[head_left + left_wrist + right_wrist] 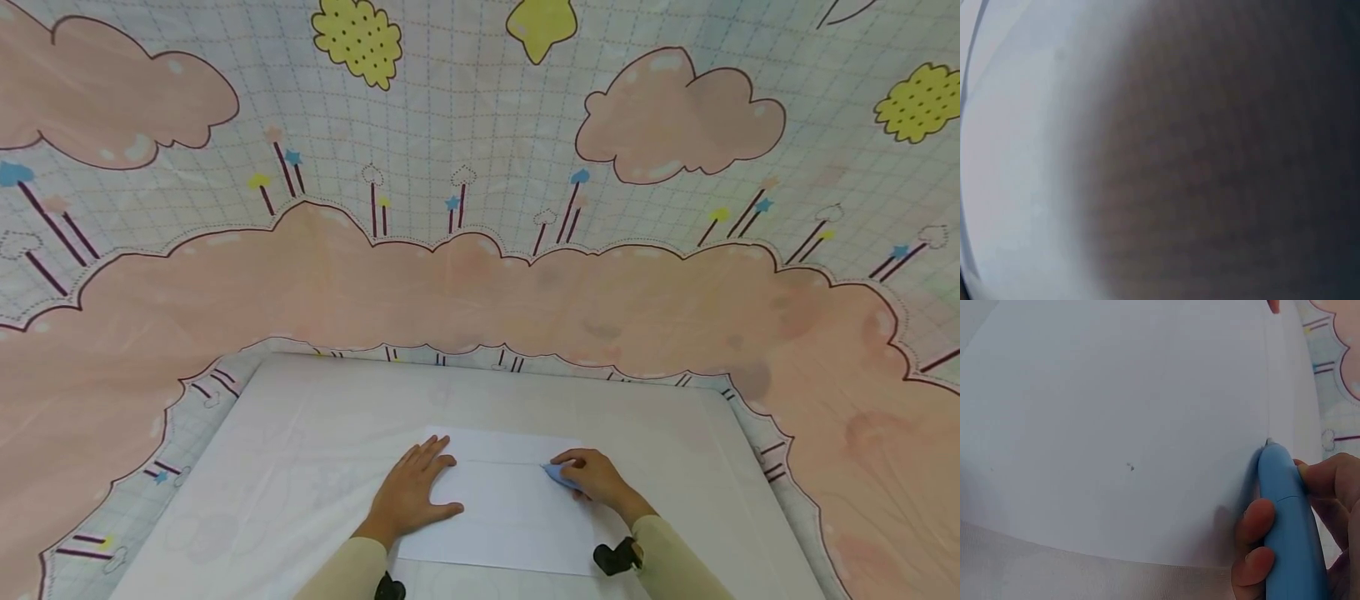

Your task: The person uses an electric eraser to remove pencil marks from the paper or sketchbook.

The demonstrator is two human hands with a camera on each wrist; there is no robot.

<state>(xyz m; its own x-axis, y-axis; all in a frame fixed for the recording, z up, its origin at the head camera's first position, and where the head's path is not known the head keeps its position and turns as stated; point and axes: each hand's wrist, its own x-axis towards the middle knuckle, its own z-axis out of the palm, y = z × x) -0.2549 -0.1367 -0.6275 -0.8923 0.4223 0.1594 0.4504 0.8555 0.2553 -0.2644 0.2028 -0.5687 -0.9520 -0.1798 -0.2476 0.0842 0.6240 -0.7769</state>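
Blue tool [1291, 531] up close — right hand [597, 481] grips it, low and just right of centre in the head view, angled upper left. Left hand [408, 493]'s farther off — fingers spread on the paper [510, 525]'s left side.

Two grips [408, 490] [600, 479], one paper sheet [506, 525], one blue tool [1291, 528], two sleeves [347, 571] [677, 560]

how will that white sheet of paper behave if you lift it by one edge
The white sheet looks thin and lies flat, so it would probably sag when lifted. It is likely light and easy to slide, though the left hand partly on it may hold it back. It might bend along the faint line across its far part.
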